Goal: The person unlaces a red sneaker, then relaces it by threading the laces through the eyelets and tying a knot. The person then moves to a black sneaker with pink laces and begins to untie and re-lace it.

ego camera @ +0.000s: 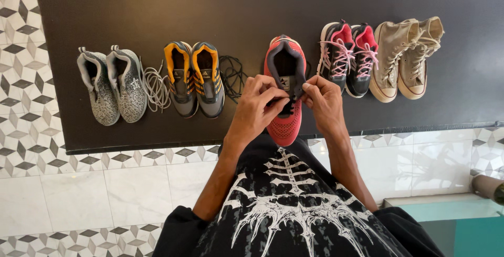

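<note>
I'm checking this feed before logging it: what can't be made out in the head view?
- Lace area of the red shoe: covered by the left hand and right hand.
- Whether either hand pinches a lace: fingertips overlap, too small to tell.
- A second red shoe: none visible.
- Brown object at the right edge: cut off by the frame.

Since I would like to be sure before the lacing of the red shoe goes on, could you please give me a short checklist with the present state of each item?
1. Both hands on the shoe: left hand and right hand meet over the red shoe: ok.
2. Shoe resting on the dark mat: ok.
3. Black lace pinched at the eyelets: cannot tell, fingers cover it.
4. Neighbouring orange-trimmed pair apart from the shoe: ok.
5. Loose black lace clear of the hands: ok.
</note>
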